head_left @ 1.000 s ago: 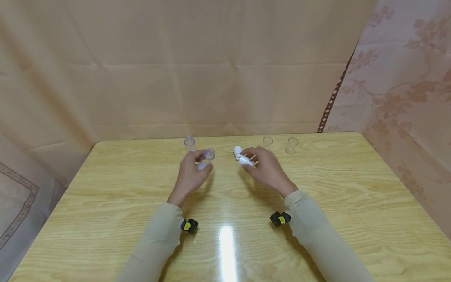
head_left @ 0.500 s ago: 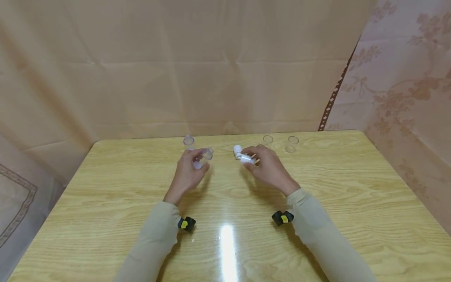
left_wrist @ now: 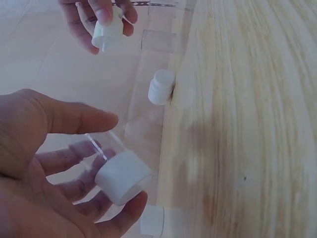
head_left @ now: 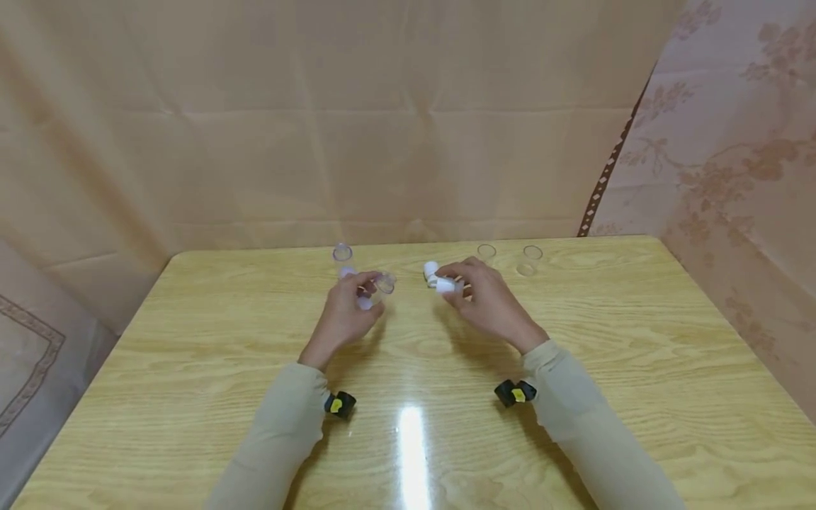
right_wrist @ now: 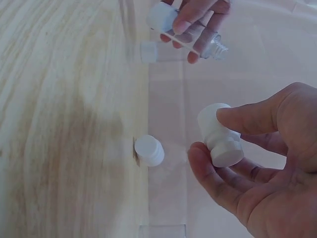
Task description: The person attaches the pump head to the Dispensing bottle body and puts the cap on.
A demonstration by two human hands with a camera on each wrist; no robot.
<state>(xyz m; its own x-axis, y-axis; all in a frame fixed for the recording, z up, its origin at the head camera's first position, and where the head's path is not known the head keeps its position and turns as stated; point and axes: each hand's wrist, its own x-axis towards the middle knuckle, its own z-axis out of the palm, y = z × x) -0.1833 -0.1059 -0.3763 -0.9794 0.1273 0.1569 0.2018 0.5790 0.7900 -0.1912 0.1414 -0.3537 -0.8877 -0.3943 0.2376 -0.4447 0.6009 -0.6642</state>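
The left hand (head_left: 344,312) curls its fingers round a white-ended clear bottle (left_wrist: 124,178) left of the white cap (head_left: 431,268) on the table (head_left: 408,368), long axis tilted, neck away from the person, while the right hand (head_left: 487,304), nearer the cap, pinches a stepped white piece (right_wrist: 218,134).

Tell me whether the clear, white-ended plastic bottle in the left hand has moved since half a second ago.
Yes. Against the unheld small white plastic cylinder, the bottle has shifted slightly right and down in the head view.
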